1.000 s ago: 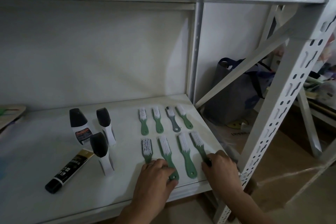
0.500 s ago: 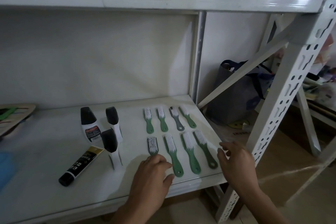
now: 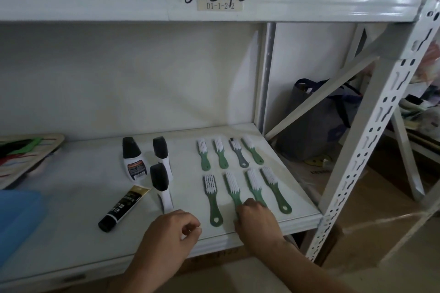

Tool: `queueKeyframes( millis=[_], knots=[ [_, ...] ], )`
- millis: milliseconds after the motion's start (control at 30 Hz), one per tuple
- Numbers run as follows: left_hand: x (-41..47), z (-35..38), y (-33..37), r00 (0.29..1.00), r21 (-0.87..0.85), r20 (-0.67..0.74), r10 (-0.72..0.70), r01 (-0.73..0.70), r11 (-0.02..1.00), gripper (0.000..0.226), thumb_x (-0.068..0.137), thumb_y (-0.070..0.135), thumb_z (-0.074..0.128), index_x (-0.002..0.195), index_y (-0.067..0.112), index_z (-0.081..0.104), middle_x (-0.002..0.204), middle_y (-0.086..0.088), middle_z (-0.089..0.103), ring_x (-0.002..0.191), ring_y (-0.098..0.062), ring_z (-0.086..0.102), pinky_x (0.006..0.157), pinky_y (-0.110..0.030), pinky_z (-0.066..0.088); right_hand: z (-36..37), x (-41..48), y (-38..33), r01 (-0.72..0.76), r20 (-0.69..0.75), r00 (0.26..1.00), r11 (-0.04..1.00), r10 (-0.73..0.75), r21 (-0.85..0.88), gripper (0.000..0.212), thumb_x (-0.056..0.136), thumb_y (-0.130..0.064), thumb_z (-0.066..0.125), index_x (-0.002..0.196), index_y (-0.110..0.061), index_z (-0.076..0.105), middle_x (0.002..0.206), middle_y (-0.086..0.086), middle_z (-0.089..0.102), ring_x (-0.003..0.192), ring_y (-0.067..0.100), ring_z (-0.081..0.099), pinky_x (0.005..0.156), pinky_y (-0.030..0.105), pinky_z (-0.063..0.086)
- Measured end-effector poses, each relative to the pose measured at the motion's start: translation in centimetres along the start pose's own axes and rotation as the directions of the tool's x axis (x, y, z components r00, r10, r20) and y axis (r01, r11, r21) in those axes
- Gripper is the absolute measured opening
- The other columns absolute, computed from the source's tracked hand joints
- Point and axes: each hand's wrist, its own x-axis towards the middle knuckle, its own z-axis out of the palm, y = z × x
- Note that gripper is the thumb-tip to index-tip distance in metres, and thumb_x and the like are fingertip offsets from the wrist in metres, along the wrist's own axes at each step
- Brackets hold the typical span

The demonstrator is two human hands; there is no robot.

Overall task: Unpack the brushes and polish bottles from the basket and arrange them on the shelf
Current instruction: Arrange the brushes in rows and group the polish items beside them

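- Head view: eight brushes are laid in two rows of four on the white shelf (image 3: 295, 207), with the grey brush (image 3: 238, 154) third in the back row.
- Three polish bottles (image 3: 133, 158) are stood left of them, beside a black tube (image 3: 123, 207).
- The right hand (image 3: 258, 221) is pressed over the handles of two front-row brushes (image 3: 232, 185); whether they are pinched cannot be told.
- The left hand (image 3: 171, 235) is loosely curled, nothing held.

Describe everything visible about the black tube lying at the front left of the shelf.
The black squeeze tube with a gold crimped end lies flat on the white metal shelf, running diagonally: black cap toward the front left, gold end toward the back right. Small white print on its side is too small to read. It looks like soft plastic or foil, capped. Its gold end lies close to the nearest black-capped white polish bottle; contact is unclear. Neither hand touches it.
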Motion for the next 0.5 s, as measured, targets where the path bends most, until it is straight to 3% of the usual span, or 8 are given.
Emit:
queueKeyframes(
  millis=[167, 300, 400, 500],
  knots=[
    [-0.1, 0.1, 0.2, 1.0, -0.006, 0.016, 0.012, -0.012, 1.0, 0.007, 0.085, 0.039, 0.067, 0.087, 0.034, 0.072, 0.08, 0.019, 0.066, 0.079, 0.003, 0.062, 0.072, -0.022, 0.055, 0.7, 0.2, 0.2, -0.007, -0.029, 1.0, 1.0, 0.006, -0.015, 0.019, 0.091, -0.006, 0.053, 0.099, -0.006, 0.07, 0.109, 0.012, 0.064, 0.097, 0.029, 0.064, 0.078, 0.035, 0.051],
    [-0.2, -1.2, -0.1, 0.999, 0.01, 0.002, -0.049, 0.049, 0.999, 0.005, 0.086, 0.031, 0.067, 0.085, 0.033, 0.072, 0.078, 0.02, 0.067, 0.079, 0.003, 0.063, 0.07, -0.019, 0.054, -0.1, -0.1, 0.3, 0.01, -0.053, 0.999, 0.999, -0.007, 0.05, 0.017, 0.092, -0.015, 0.054, 0.097, -0.008, 0.069, 0.108, 0.008, 0.062, 0.095, 0.024, 0.062, 0.075, 0.029, 0.047],
    [-0.2, -3.9, -1.8, 0.959, -0.042, -0.159, -0.233, 0.229, 0.972, 0.008, 0.087, 0.024, 0.068, 0.088, 0.031, 0.072, 0.084, 0.017, 0.071, 0.075, 0.002, 0.064, 0.066, -0.015, 0.048, -1.6, -0.4, 0.4, 0.031, -0.17, 0.985, 0.992, -0.01, 0.123, 0.018, 0.093, -0.023, 0.059, 0.103, -0.014, 0.071, 0.108, 0.002, 0.064, 0.095, 0.019, 0.062, 0.079, 0.026, 0.051],
    [0.3, -6.1, -6.3, 0.851, -0.016, -0.372, -0.371, 0.393, 0.919, 0.014, 0.085, 0.02, 0.07, 0.098, 0.022, 0.073, 0.095, 0.003, 0.073, 0.079, -0.012, 0.063, 0.066, -0.026, 0.046, -3.0, -0.4, -1.5, 0.061, -0.203, 0.979, 0.958, -0.004, 0.28, 0.024, 0.093, -0.027, 0.065, 0.115, -0.018, 0.071, 0.112, -0.001, 0.067, 0.094, 0.014, 0.065, 0.084, 0.023, 0.051]
  ],
)
